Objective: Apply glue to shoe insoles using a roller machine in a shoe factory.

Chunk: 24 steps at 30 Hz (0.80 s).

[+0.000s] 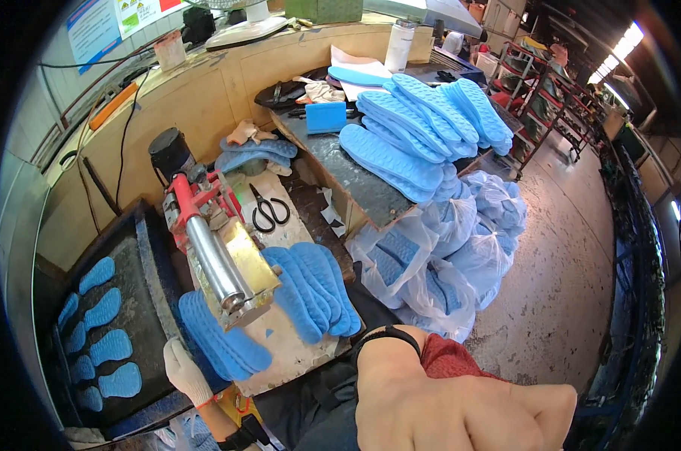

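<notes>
while blue insoles [213, 338] flank the left hand [186, 372], printed posters [92, 34] hang beyond.

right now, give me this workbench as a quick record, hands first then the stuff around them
left hand: white-gloved, at the dark tray's near-right rim, beside the left insole stack
right hand: bare, curled, close to the camera; contents hidden
machine: red with a silver cylinder, between the left and right insole stacks
scissors: black-handled, lying behind the right stack
on tray: several blue insole-shaped pieces
right side: clear bags holding blue insoles
</notes>
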### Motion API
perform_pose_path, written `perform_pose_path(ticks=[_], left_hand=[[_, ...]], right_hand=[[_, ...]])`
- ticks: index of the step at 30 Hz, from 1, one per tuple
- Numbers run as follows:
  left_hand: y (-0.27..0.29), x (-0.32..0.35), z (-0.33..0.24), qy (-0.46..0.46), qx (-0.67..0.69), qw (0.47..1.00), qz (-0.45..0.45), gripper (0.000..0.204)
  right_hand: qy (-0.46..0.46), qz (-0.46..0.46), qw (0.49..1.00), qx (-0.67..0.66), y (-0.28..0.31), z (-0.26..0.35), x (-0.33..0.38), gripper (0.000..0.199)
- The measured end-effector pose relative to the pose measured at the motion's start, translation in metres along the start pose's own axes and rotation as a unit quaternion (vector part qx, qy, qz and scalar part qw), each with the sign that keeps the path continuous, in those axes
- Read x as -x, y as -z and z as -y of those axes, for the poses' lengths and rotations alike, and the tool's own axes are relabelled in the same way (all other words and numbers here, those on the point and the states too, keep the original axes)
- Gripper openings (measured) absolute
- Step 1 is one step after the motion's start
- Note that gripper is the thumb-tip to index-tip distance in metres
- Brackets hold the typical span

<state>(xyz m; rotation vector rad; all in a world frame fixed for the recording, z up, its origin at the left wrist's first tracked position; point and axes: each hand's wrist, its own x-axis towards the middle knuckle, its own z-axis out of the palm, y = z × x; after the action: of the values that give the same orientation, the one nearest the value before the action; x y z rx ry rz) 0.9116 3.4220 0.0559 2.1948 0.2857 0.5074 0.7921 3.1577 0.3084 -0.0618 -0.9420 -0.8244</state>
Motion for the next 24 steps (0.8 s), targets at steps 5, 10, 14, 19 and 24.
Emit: perform_pose_path(ticks=[5,10,14,19,24], left_hand=[[-0.003,-0.004,-0.006,-0.04,-0.001,0.999,-0.011,0.03],[-0.002,-0.008,0.013,-0.039,-0.018,0.999,0.008,0.029],[-0.007,-0.007,0.009,-0.03,-0.041,0.999,0.008,0.03],[0.004,-0.005,0.01,-0.036,-0.064,0.997,-0.007,0.03],[0.001,0.004,-0.051,0.006,-0.173,0.985,0.012,0.036]], right_hand=[[-0.055,0.125,0.991,0.017,0.007,0.017,-0.007,0.015],[-0.2,0.426,0.851,0.234,0.03,0.054,-0.023,0.012],[-0.337,0.401,0.752,0.401,0.063,0.101,-0.028,0.013],[-0.311,0.362,0.587,0.654,0.108,0.132,-0.108,0.022],[-0.294,0.166,0.559,0.757,0.233,0.139,-0.281,0.038]])
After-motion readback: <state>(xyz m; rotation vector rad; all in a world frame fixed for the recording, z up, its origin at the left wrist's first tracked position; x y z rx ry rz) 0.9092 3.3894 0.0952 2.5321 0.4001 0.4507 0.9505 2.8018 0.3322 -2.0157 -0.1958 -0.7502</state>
